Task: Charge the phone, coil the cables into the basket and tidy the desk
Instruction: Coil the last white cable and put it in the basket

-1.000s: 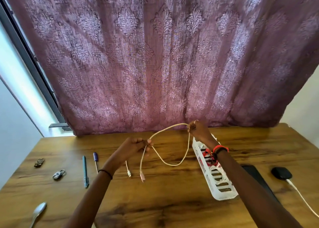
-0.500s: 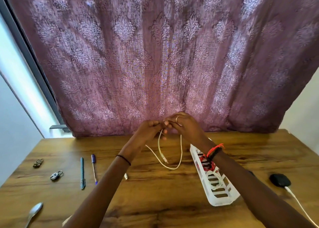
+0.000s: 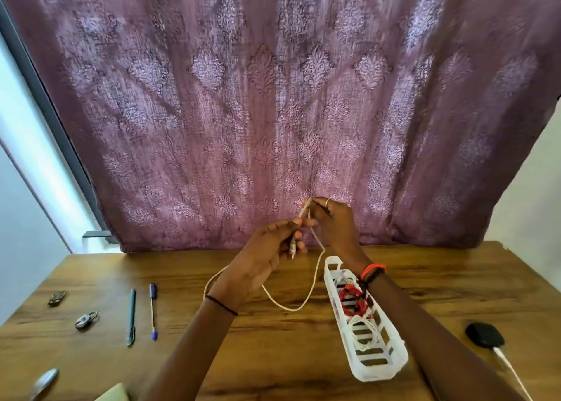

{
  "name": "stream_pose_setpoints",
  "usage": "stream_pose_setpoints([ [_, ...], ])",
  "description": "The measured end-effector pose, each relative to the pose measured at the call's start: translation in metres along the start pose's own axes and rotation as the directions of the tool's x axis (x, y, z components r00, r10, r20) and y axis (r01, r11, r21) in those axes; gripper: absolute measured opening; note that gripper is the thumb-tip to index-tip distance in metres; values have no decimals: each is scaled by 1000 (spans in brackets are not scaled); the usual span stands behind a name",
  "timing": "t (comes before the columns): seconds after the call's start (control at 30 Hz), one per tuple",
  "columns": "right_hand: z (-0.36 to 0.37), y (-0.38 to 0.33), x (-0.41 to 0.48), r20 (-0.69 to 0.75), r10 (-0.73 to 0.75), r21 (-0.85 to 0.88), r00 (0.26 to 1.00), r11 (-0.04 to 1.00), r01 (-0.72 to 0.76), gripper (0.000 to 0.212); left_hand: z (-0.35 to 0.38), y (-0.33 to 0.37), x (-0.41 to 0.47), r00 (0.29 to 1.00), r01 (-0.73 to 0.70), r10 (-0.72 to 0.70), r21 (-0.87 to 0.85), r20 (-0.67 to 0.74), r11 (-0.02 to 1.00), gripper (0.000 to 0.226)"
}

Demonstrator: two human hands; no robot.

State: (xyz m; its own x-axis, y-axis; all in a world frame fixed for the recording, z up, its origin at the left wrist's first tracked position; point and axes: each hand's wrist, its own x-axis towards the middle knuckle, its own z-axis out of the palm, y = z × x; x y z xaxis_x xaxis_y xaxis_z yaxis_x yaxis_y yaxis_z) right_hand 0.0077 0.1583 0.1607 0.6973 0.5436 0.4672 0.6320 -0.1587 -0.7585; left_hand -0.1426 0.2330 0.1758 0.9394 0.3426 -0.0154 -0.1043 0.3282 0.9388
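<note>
Both hands are raised close together above the wooden desk (image 3: pixel 273 355), holding a cream cable (image 3: pixel 309 291). My left hand (image 3: pixel 267 255) pinches the cable near its plug end, which sticks out below the fingers. My right hand (image 3: pixel 334 224) grips the cable just above and to the right. A loop of the cable hangs between them down to the desk. To the right lies a long white slotted basket (image 3: pixel 391 367) with a red cable coil (image 3: pixel 352 300) and a white cable coil (image 3: pixel 364 334) inside. The phone is hidden.
Two pens (image 3: pixel 131 315) lie on the left, beside two small metal items (image 3: pixel 86 320) and a spoon (image 3: pixel 44 382) at the front left edge. A black charger (image 3: pixel 484 334) with a white lead (image 3: pixel 513 373) sits at the right. A purple curtain (image 3: pixel 273 112) hangs behind the desk.
My hands came together from a wide spread and rose slightly. The cable loop shortened, with the plug end now held at my left fingers.
</note>
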Motion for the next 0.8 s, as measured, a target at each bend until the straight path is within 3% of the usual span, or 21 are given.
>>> stream_pose_setpoints([
  [0.23, -1, 2, -10, 5, 110, 119, 994, 987, -109, 8, 21, -8, 2, 989, 113, -65, -412, 129, 904, 28],
  [0.33, -4, 7, -19, -23, 22, 23, 999, 999, -22, 12, 22, -2, 8, 985, 91, 2, -526, 174, 846, 30],
  [0.57, -13, -1, -39, 19, -132, -77, 991, 988, 133, 15, 0, 22, 22, 989, -70, 126, -505, 78, 860, 30],
  [0.8, -22, -13, -61, 98, -132, -69, 986, 988, 139, 4, -14, 41, 29, 967, -249, 240, -460, -80, 852, 36],
])
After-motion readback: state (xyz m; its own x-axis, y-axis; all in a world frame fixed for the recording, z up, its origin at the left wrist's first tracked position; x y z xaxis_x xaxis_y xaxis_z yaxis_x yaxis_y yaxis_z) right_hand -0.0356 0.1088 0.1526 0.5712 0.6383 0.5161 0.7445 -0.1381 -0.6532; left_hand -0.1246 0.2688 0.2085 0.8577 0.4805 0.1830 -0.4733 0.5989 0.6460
